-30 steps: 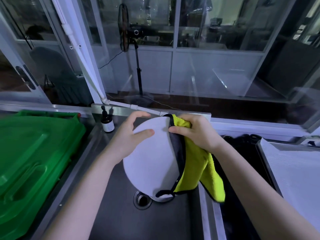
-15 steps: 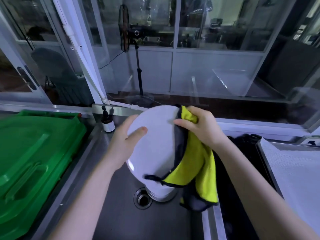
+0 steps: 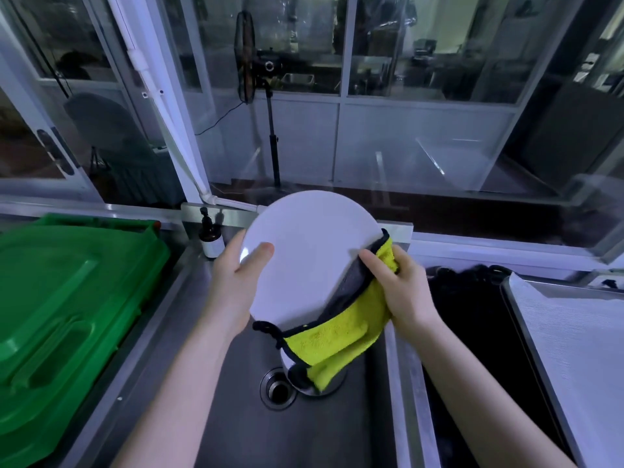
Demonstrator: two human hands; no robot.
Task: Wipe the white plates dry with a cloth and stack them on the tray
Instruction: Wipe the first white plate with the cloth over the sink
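One plate point(image 3: 304, 258) is up over the sink point(image 3: 229, 420), tilted toward the camera. The left hand point(image 3: 236, 275) grips its rim at about 9 o'clock, thumb on the face. The right hand point(image 3: 398, 288) pinches the yellow cloth point(image 3: 341, 332) onto the rim around 3 o'clock, with the loose end drooping down past 6. Looks like mid-wipe to me, so it's the drying step and no stacking yet. The tray point(image 3: 574, 349) sits off at 3 o'clock, well apart from the plate. Next I'd guess finish the rim and back, then carry it across with a firm grip, since a damp edge could slip.
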